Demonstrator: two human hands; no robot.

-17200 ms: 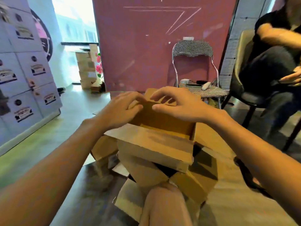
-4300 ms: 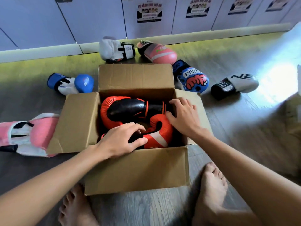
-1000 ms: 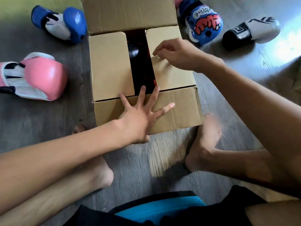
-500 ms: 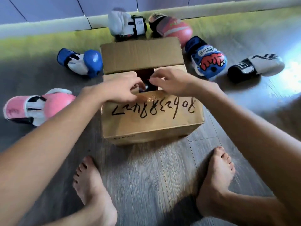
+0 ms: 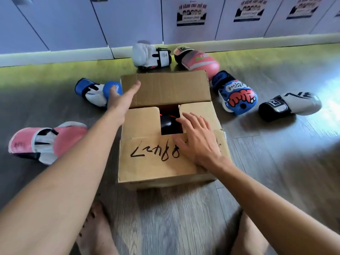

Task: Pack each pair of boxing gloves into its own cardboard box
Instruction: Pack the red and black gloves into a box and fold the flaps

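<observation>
On a grey plank floor (image 5: pixel 276 162) before pale lockers (image 5: pixel 128 21), the left hand (image 5: pixel 122 99) grips the far flap (image 5: pixel 171 87) of the cardboard box (image 5: pixel 165 179) while the right hand (image 5: pixel 197 144), apart, presses flat on its near flap (image 5: pixel 147 162).

Cardboard box (image 5: pixel 156 173): top access reduced to a narrow slot between left side flap (image 5: pixel 141 122) and right side flap (image 5: pixel 198 111), largely filled by a black-and-red glove (image 5: pixel 169 123); right hand (image 5: pixel 197 142) lies flat along the slot's right edge; far flap (image 5: pixel 169 87) not folded down, left hand (image 5: pixel 122 100) at its left edge. Left flank: blue-and-white glove (image 5: pixel 93 92) just beside the far corner, pink-and-white glove (image 5: pixel 46 142) near, bare floor between. Right flank: blue printed glove (image 5: pixel 237 96) just beside the far corner, black-and-white glove (image 5: pixel 290 105) beyond. Behind: white glove (image 5: pixel 149 56), pink glove (image 5: pixel 199 61), lockers (image 5: pixel 128 24). Near side: bare wood floor (image 5: pixel 174 218).
</observation>
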